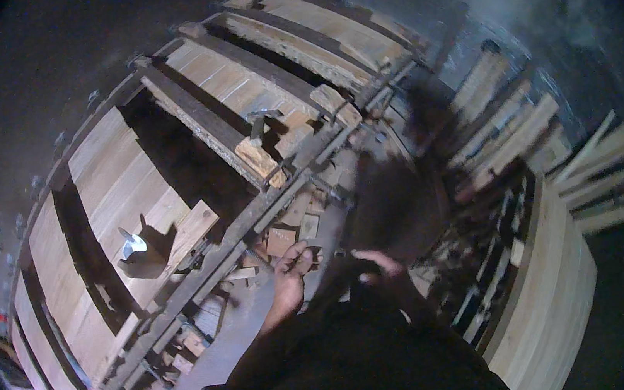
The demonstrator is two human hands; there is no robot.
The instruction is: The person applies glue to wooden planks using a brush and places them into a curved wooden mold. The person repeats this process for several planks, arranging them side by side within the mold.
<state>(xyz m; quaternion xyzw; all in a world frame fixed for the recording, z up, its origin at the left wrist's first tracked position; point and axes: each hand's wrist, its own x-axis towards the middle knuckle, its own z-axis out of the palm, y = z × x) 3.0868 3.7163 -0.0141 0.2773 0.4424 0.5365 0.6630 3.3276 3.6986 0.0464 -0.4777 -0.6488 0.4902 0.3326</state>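
My left hand (294,269) is low in the middle of the head view, beside the edge of the wooden rack. Its fingers are curled closed, and what they hold, if anything, is hidden. To its right my right hand (381,262) has the index finger stretched toward the left and slightly apart from the rest; I see nothing in it. Just beyond both hands is a large dark brown shape (397,204), blurred, whose kind I cannot make out. Glued-up wooden panels (112,180) lie on the long clamp rack (205,274) at the left.
A metal container (141,261) with a light tool in it stands on a near panel. A dark clamp-like tool (263,125) rests farther along. Wood offcuts (280,239) litter the floor below the rack. Boards (511,135) lean at the right, beside another pale panel (545,283).
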